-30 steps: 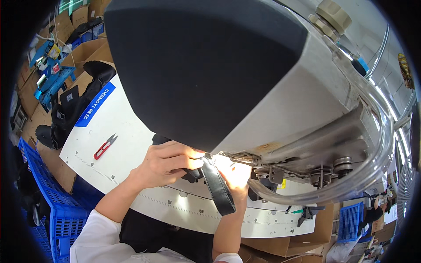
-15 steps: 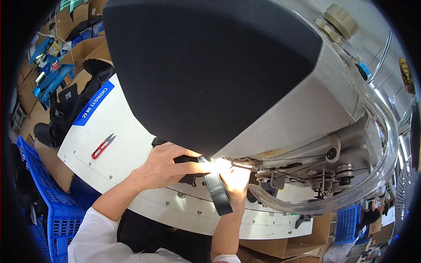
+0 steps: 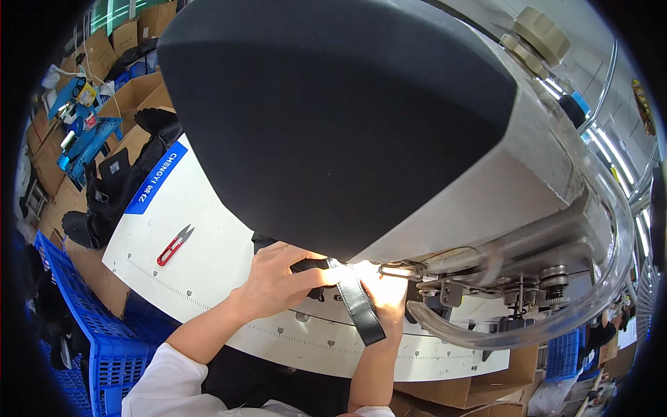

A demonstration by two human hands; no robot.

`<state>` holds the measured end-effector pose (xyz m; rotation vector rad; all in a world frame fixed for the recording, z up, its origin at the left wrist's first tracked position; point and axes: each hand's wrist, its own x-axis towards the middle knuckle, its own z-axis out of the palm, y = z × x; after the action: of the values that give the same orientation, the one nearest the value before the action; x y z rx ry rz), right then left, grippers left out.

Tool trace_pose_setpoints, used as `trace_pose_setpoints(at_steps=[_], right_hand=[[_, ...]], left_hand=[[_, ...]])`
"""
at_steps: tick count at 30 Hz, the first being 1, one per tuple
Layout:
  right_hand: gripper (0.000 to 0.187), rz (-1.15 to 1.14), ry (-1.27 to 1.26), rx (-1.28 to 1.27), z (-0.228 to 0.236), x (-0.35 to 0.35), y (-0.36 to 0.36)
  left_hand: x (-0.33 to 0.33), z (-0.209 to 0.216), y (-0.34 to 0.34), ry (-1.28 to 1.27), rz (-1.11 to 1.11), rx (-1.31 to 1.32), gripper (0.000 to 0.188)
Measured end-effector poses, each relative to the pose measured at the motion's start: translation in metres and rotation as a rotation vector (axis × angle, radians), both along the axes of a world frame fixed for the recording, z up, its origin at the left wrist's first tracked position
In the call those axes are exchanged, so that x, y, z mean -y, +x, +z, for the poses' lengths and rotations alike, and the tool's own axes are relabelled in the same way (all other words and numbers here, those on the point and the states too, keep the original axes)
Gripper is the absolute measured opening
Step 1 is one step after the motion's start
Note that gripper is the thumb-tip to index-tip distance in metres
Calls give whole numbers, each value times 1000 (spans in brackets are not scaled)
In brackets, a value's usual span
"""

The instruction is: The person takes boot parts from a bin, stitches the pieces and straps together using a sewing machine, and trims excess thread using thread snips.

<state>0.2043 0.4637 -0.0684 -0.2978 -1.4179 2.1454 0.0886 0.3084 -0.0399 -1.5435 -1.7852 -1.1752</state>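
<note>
A black strap with a stitched edge hangs down over the white table, its upper part at the brightly lit sewing area. My left hand is closed on this strap, with thumb and forefinger beside its upper end. More black material shows under and behind those fingers. On the strap's other side is my right hand, close under the sewing machine. Glare washes out its fingers, and the machine head hides part of them. The needle point itself is hidden.
Red-handled thread snips lie on the white table, left of my hands. A clear tube curves around the machine's right side. Black boots lie beyond the left edge, above a blue crate. Cardboard boxes stand below right.
The whole view has shifted slightly, so everything sits a little lower and further right. Both hands and the strap keep nearly the same place at the machine.
</note>
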Motion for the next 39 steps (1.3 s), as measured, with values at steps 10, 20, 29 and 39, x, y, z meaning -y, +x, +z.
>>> trace_pose_setpoints(at_steps=[10, 20, 29, 39], right_hand=[[8, -10, 9, 78, -1, -5, 6], [8, -95, 87, 67, -4, -10, 3], [8, -150, 123, 31, -11, -11, -10], [8, -215, 174, -5, -26, -14, -11]], left_hand=[[-2, -5, 0, 31, -12, 5, 33], [1, 21, 4, -248, -31, -141, 20], [2, 8, -5, -185, -97, -65, 31], [-3, 12, 15, -70, -50, 2, 41]])
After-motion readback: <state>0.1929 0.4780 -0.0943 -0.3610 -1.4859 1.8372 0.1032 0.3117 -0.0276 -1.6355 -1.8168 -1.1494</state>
